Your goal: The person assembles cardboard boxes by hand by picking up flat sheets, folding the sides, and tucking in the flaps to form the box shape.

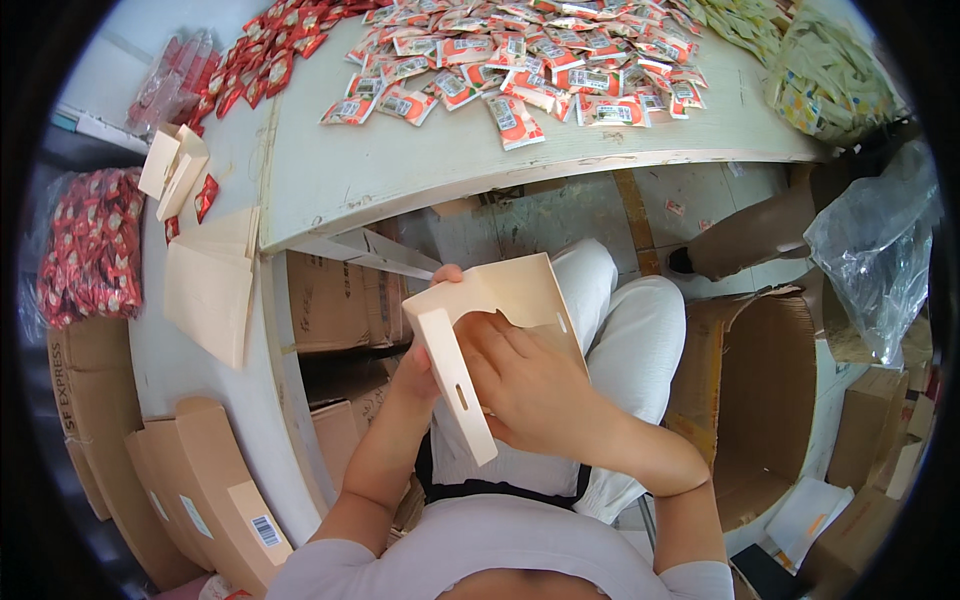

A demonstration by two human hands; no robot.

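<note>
A cream cardboard box, open toward me, is held tilted above my lap. Its near left panel carries a narrow slot. My left hand is closed around the box's left side, with fingertips showing over the upper left edge. Inside the box reaches my right hand, fingers stretched out and slightly bent; their tips are partly hidden, and I see nothing held in them. Left of the box, flat cream box blanks lie stacked on the side table.
Orange-and-white packets and red packets are heaped on the table. A small cream box and a bag of red packets are at left. A large open carton stands right, near another person's leg.
</note>
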